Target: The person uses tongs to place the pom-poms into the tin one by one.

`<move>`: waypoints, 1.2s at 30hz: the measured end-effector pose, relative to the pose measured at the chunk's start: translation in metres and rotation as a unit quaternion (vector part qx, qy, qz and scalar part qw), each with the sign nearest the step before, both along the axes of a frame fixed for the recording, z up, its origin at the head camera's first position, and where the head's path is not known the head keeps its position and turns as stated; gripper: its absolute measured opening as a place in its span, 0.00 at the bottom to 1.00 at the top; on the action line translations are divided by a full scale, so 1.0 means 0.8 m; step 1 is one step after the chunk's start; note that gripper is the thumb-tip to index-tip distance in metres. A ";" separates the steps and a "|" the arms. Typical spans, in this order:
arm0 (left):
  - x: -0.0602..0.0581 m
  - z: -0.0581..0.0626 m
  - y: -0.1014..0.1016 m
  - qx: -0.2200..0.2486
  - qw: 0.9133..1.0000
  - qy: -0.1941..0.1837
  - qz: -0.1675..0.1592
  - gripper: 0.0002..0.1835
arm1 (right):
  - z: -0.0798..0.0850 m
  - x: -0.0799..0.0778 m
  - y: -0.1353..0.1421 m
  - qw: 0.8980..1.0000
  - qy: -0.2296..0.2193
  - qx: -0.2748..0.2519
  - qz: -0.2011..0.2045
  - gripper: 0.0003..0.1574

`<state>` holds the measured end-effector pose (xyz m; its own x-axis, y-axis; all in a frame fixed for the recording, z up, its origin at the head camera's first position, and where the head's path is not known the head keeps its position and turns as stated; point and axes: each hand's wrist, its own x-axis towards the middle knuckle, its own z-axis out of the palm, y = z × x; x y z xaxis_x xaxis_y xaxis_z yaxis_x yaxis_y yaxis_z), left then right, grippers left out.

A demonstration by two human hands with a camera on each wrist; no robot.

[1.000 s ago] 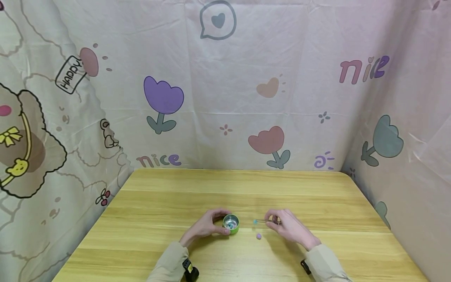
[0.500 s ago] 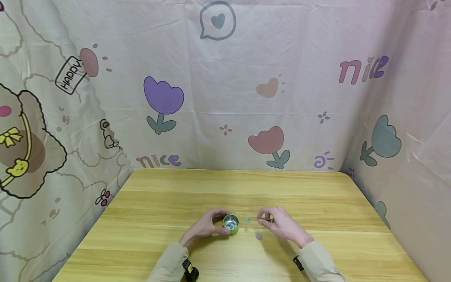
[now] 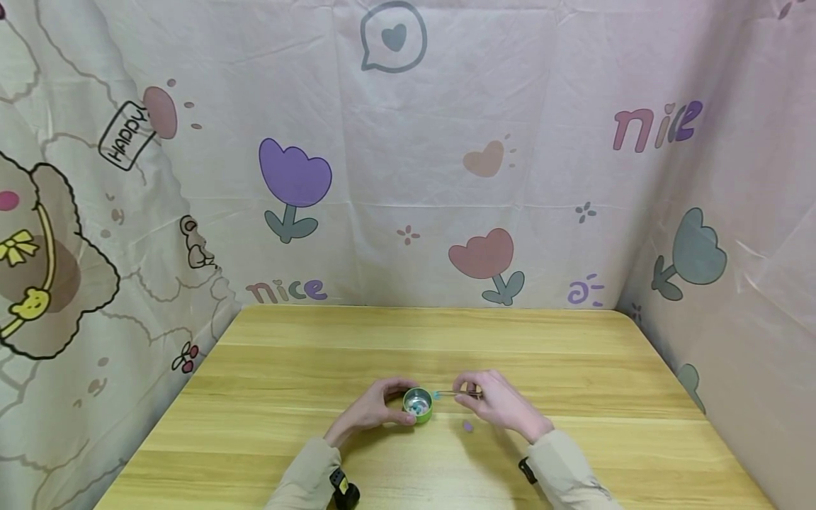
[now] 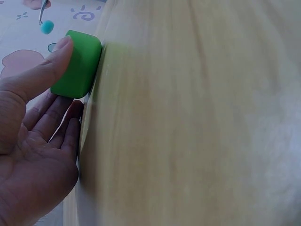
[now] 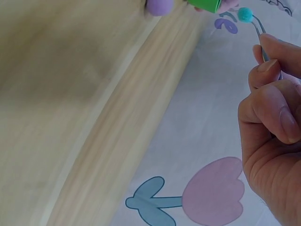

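Note:
My left hand holds a small round tin, green outside and silvery inside, between thumb and fingers. The tin stands upright on the table, with several small pale and blue pieces at its bottom. In my right hand is a pair of thin metal tweezers, pinched between thumb and fingers. The tweezers' bent tips grip a turquoise ball, fuzzy-looking and raised above the table. In the head view this ball is right at the tin's right rim. A purple ball lies on the table below my right hand.
The wooden table reaches back to a pale printed cloth hanging behind it and at both sides. A black device is strapped to the left wrist, and a dark strap is on the right.
My right hand has moved left with the tweezers, bringing the turquoise ball from right of the purple ball's left side to the tin's rim. The left hand and tin have stayed put.

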<state>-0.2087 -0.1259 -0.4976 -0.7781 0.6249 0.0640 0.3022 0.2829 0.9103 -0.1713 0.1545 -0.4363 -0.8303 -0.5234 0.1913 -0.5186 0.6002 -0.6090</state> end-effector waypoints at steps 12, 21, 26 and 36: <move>0.001 0.001 -0.001 0.003 1.000 0.005 -0.002 0.33 | 0.001 -0.003 -0.014 1.000 -0.009 0.002 0.009 0.09; 0.002 0.003 -0.001 0.000 1.000 0.004 0.000 0.33 | -0.002 -0.006 -0.021 1.000 -0.005 0.007 0.009 0.10; 0.002 0.002 -0.001 -0.001 1.000 0.003 0.003 0.34 | -0.003 -0.006 -0.024 1.000 -0.010 0.004 0.010 0.10; 0.002 0.002 0.000 -0.006 1.000 -0.001 0.008 0.34 | -0.004 -0.006 -0.025 1.000 -0.012 0.002 0.007 0.09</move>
